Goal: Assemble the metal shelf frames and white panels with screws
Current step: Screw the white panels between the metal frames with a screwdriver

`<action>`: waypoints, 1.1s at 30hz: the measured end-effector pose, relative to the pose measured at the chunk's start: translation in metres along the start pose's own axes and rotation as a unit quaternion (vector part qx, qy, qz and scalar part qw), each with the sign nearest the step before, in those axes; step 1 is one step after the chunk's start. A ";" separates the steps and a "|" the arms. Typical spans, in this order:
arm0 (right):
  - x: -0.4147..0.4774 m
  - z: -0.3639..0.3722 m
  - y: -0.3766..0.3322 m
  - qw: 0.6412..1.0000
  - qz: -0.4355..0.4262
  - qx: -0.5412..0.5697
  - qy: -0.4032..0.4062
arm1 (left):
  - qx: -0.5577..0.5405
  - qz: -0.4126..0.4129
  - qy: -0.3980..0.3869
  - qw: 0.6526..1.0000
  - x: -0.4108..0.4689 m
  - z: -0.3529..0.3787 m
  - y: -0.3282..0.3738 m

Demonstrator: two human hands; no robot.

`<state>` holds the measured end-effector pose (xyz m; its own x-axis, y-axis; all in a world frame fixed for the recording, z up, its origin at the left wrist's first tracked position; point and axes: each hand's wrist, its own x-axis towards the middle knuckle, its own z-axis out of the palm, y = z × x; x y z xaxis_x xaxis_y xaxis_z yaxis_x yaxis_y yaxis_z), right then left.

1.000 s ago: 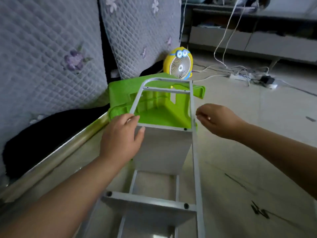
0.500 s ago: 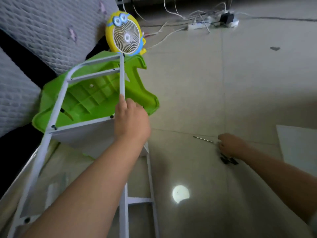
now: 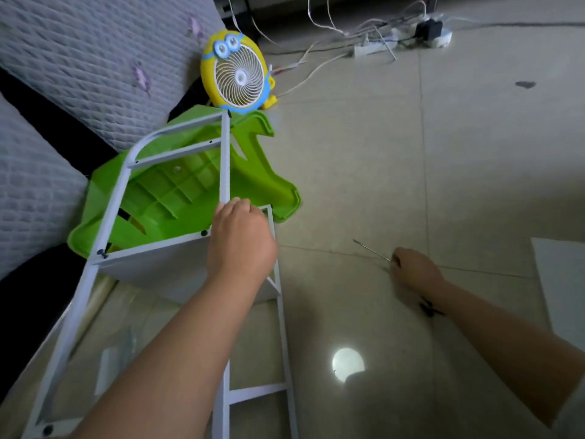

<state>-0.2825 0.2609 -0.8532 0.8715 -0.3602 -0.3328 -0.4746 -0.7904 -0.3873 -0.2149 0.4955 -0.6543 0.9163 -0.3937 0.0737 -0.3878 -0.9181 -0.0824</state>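
Head cam: my left hand (image 3: 242,245) clamped round shelf frame (image 3: 225,160), right hand (image 3: 414,270) pinching screwdriver (image 3: 372,251) on floor (image 3: 443,153). Frame leaning over green stool (image 3: 177,191), held one-handed. Reckon it could slip and twist white panel (image 3: 152,264) screws (image 3: 204,232).

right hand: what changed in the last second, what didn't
The right hand swung from the metal frame rightward to the floor, and its fingers took hold of a thin metal tool. The left hand shifted to grip the frame's right rail. The white panel stayed put.

Beside the bright green ribbed plastic stool (image 3: 177,191) — a yellow-and-blue round fan (image 3: 238,77), white grille; grey quilted mattress (image 3: 95,58), purple flowers.
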 end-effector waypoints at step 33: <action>-0.108 -0.106 -0.367 0.854 -0.450 0.212 0.151 | -0.342 -0.217 0.091 0.910 -0.064 0.001 -0.191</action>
<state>-0.1895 0.5375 -0.5838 0.8685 0.1372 0.4763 0.4584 -0.5877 -0.6667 -0.1994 0.6957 -0.6440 0.9903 0.0697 0.1205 -0.0214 -0.7790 0.6267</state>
